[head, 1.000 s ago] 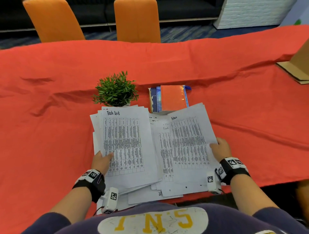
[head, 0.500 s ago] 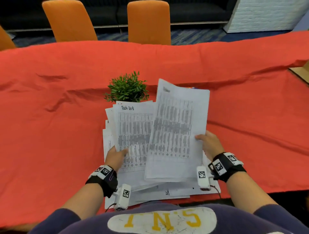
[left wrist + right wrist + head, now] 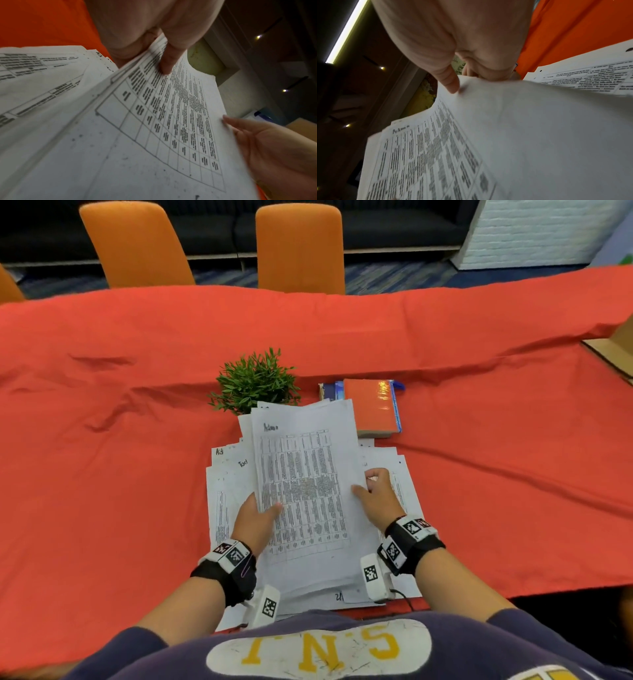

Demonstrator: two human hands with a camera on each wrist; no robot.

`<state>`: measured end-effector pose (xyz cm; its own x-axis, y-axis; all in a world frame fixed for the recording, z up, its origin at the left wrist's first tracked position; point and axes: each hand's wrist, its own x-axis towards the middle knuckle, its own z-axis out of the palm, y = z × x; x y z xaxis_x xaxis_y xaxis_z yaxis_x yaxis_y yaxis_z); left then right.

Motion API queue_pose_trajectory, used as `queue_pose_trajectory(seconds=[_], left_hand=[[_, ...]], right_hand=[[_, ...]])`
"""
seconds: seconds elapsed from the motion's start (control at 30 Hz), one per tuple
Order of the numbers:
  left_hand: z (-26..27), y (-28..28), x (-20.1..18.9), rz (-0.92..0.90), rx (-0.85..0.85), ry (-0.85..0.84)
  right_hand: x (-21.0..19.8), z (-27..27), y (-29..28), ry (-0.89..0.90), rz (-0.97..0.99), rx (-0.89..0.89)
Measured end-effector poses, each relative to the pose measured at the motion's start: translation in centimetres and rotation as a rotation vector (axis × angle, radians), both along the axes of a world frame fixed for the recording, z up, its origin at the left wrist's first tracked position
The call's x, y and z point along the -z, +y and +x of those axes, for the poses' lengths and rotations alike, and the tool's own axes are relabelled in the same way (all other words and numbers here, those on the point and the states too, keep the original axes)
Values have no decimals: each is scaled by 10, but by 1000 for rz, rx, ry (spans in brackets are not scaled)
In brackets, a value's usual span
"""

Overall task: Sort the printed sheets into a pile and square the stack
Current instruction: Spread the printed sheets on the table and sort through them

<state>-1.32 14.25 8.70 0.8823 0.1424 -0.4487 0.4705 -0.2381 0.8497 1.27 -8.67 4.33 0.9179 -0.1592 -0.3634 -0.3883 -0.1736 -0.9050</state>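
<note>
Reaching forward from the near edge of the counter (image 3: 102, 440), both forearms are angled inward over the printed sheets (image 3: 305, 491). The top sheets are gripped at their left edge by the left hand (image 3: 255, 520), thumb on the print and fingers (image 3: 130, 40) curled underneath. The right edge is pinched by the right hand (image 3: 378, 498), thumb on top. Loose sheets (image 3: 222, 501) are spread flat beneath, near a plant (image 3: 255, 381) and a book (image 3: 371, 405). The underside fingers are hidden, and the print is blurred in both wrist views.
</note>
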Motion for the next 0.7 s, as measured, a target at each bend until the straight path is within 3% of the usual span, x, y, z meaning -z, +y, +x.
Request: queue_pose_trajectory(seconds=[0.07,0.13,0.23,0.3,0.5,0.7], left_hand=[[0,4,3,65,-4,14],[0,11,4,105,-40,41],[0,24,13,144,-70,77],[0,32,18,158,-92,101],[-2,45,25,136,-161,128],[-1,46,24,141,-173,136]], right_hand=[[7,0,-6,7,-35,-23],[18,0,-21,41,-220,-59],[43,-5,-53,285,-636,-67],[57,-11,-68,445,-771,2],[79,-16,-86,516,-686,129],[81,-17,-85,325,-714,156]])
